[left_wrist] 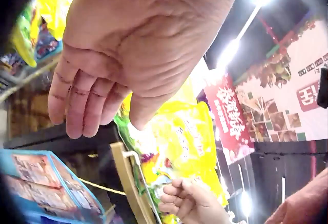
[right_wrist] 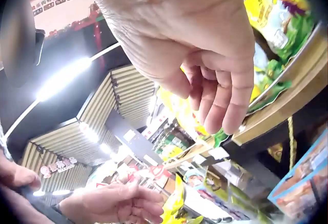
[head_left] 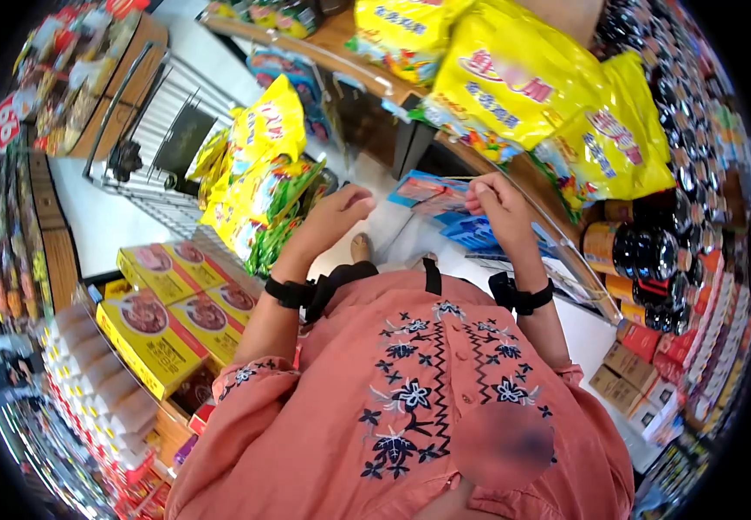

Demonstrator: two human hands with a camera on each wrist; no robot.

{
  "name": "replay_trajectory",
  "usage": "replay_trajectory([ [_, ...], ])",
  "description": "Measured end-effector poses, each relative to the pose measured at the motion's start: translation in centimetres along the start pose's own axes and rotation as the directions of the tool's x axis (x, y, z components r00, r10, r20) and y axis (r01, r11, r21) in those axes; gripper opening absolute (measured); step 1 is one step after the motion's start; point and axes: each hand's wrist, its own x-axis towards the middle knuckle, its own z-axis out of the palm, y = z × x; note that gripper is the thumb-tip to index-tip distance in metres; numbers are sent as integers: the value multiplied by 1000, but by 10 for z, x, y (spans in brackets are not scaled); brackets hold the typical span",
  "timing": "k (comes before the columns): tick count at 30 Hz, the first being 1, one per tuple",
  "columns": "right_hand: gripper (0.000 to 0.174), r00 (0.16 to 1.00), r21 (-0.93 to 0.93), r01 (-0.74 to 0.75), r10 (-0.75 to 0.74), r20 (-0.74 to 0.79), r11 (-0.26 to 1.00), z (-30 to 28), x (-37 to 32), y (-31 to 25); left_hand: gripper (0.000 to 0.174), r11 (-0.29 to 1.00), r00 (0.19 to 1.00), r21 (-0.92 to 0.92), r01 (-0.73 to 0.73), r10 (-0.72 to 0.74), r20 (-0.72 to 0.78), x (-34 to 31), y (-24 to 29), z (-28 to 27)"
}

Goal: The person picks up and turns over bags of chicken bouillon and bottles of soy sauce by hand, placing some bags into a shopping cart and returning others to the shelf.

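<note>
My left hand [head_left: 341, 217] hovers in front of my body, fingers straight and a little bent in the left wrist view, with nothing in it. Close by on its left stand yellow packaged bags [head_left: 263, 139] in the shopping cart. My right hand [head_left: 498, 208] hangs with loosely curled fingers near the shelf edge; the right wrist view shows nothing between them. Large yellow bags [head_left: 514, 74] lie on the shelf beyond it. Below this hand is a blue printed gift box [head_left: 423, 192] with a thin yellow cord, also seen in the left wrist view [left_wrist: 46, 185].
The wire shopping cart [head_left: 146, 178] stands at the left. Yellow boxes [head_left: 150, 329] are stacked beside my left elbow. A wooden shelf edge [head_left: 345, 56] runs across the front and right. Dark jars [head_left: 631, 251] line the right side.
</note>
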Motion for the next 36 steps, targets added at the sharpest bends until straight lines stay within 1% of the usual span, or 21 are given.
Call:
replay_trajectory([
  [1, 18, 999, -15, -21, 21, 45, 1000, 14, 6, -8, 37, 999, 998, 17, 34, -33, -59, -12, -5, -10],
  [4, 20, 987, -72, -52, 63, 149, 996, 49, 23, -15, 36, 995, 984, -51, 90, -97, -149, -33, -53, -33],
  [5, 21, 982, -74, -60, 72, 177, 995, 60, 28, -18, 36, 985, 975, -117, 126, -145, -168, -39, -62, -41],
  [8, 21, 970, -64, -54, 68, 235, 996, 93, 41, -19, 35, 975, 951, -158, 158, -193, -242, -51, -67, -70],
  [9, 21, 966, -81, -38, 57, 253, 996, 101, 44, -18, 36, 980, 946, -141, 139, -174, -273, -49, -80, -82],
  [12, 20, 958, -113, -25, 56, 280, 993, 120, 47, -22, 37, 996, 872, 13, 83, -66, -485, -26, -108, -129],
  [14, 19, 957, -165, -35, 81, 279, 986, 127, 47, -25, 38, 978, 820, 204, -47, 154, -551, 2, -116, -168],
  [16, 20, 966, -159, -44, 83, 246, 986, 126, 47, -15, 40, 918, 791, 389, -82, 297, -535, 41, -133, -209],
  [18, 20, 976, -155, -65, 95, 194, 986, 123, 42, -13, 43, 899, 797, 429, -85, 320, -512, 85, -137, -239],
  [20, 21, 985, -146, -96, 115, 126, 985, 121, 35, -19, 49, 838, 836, 536, -103, 365, -410, 134, -144, -264],
  [21, 22, 987, -143, -111, 126, 98, 983, 120, 31, -19, 53, 835, 846, 542, -99, 357, -396, 151, -142, -268],
  [22, 22, 988, -140, -127, 137, 66, 982, 118, 28, -19, 58, 853, 897, 522, -10, 239, -372, 165, -133, -271],
  [24, 23, 987, -135, -155, 158, 12, 979, 116, 20, -20, 65, 812, 957, 584, 12, 161, -243, 191, -120, -276],
  [25, 22, 986, -136, -165, 165, -9, 977, 114, 15, -22, 70, 820, 969, 568, -69, 191, -158, 198, -114, -277],
  [26, 22, 985, -136, -173, 171, -31, 975, 113, 11, -22, 70, 861, 978, 506, -48, 143, -150, 201, -110, -276],
  [28, 22, 986, -145, -164, 160, -36, 976, 110, 3, -13, 72, 869, 990, 485, -103, 138, -37, 230, -134, -286],
  [30, 20, 986, -183, -149, 131, -107, 972, 105, -8, -7, 69, 936, 992, 343, -80, 42, 119, 251, -146, -296],
  [32, 19, 981, -167, -162, 140, -136, 972, 103, -15, -3, 57, 826, 997, 559, -71, 69, 25, 251, -142, -295],
  [34, 18, 977, -120, -138, 116, -178, 983, 101, -18, -6, 46, 904, 995, 422, -73, 40, 87, 250, -144, -300],
  [35, 18, 979, -88, -133, 118, -164, 987, 105, -20, -4, 43, 904, 994, 416, -103, 78, 78, 245, -147, -300],
  [36, 19, 977, -130, -142, 118, -179, 981, 104, -20, -8, 41, 904, 993, 412, -116, 102, 56, 232, -141, -301],
])
